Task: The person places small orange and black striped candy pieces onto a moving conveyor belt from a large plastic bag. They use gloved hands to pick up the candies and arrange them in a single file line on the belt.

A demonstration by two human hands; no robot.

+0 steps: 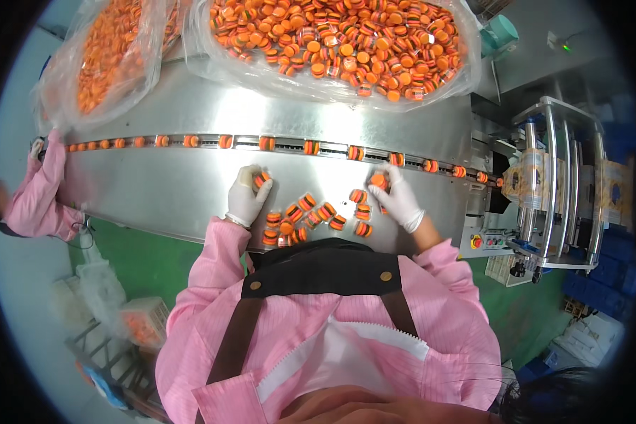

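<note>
- The left hand, in a white glove, pinches one small round orange burger-shaped candy with fingers closed on it.
- The right hand, also gloved, has fingers closed on another orange candy.
- A loose pile of the same candies lies on the shiny metal table, between both hands.
- At 12 o'clock, a big clear plastic bag is full of them.
- At 10 o'clock, a second clear bag holds more.
- A long track carries candies in a row.

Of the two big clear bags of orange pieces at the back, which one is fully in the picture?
Neither quite, but the right bag shows nearly whole, its burger-shaped pieces clear. The left bag is cut by the rim and blurred.
</note>
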